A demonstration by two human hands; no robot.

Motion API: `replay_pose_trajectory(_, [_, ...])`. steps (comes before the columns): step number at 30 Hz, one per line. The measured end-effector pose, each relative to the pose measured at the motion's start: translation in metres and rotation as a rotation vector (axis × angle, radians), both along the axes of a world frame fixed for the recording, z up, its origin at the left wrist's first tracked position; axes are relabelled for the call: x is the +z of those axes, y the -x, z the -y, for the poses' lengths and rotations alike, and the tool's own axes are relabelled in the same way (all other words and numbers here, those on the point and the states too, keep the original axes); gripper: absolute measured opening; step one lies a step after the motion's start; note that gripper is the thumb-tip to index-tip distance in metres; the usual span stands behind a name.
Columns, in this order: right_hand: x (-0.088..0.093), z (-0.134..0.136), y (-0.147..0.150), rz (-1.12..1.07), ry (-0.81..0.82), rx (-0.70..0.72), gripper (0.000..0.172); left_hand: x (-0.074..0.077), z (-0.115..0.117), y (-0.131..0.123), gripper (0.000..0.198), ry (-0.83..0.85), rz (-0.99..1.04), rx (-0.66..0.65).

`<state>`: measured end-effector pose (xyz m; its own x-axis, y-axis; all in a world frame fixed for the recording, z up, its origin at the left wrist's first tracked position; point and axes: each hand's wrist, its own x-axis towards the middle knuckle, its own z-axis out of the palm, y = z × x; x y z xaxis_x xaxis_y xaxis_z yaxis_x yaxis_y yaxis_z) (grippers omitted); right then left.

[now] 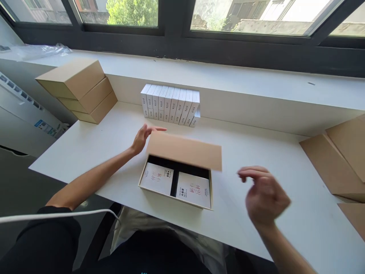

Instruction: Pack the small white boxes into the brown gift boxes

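Note:
An open cardboard gift box [175, 196] sits near the table's front edge, its brown lid [184, 149] tilted over the back part. Inside, a left white pack [157, 178] and a right white pack [193, 189] lie side by side with a black divider between them. My left hand [142, 137] is at the lid's back left corner, fingers extended and apart, gripping nothing; whether it touches the lid is unclear. My right hand [265, 194] is raised right of the box, blurred, with fingers curled. Whether anything is between those fingers cannot be made out.
Several slim white boxes [170, 104] stand in a row against the back ledge [228, 99]. Stacked brown boxes [88, 93] are at the back left. Open cardboard [336, 160] lies at the right. A white cable [57, 216] crosses the lower left.

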<state>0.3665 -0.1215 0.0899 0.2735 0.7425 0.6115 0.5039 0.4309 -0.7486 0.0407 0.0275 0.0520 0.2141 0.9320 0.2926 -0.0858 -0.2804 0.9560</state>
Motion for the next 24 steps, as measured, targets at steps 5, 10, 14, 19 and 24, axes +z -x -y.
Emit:
replay_pose_trajectory(5, [-0.012,-0.002,-0.041,-0.085,0.15,-0.075,0.027,0.047,0.082,0.031,0.048,-0.403,-0.638,-0.385])
replay_pose_trajectory(10, [-0.032,-0.021,-0.045,0.142,0.275,0.034,0.031,0.045,0.115,0.014,0.077,-0.577,-1.05,-0.521])
replay_pose_trajectory(14, [-0.033,-0.052,-0.037,0.216,0.319,0.106,0.032,0.043,0.094,-0.003,0.112,-0.561,-1.207,-0.518])
replay_pose_trajectory(19, [-0.033,-0.085,-0.033,0.237,0.4,0.152,0.037,0.047,0.079,0.011,0.123,-0.446,-1.312,-0.481])
replay_pose_trajectory(24, [-0.038,-0.087,-0.037,0.272,0.456,0.196,0.04,0.045,0.115,0.07,0.121,-0.187,-1.346,-0.184])
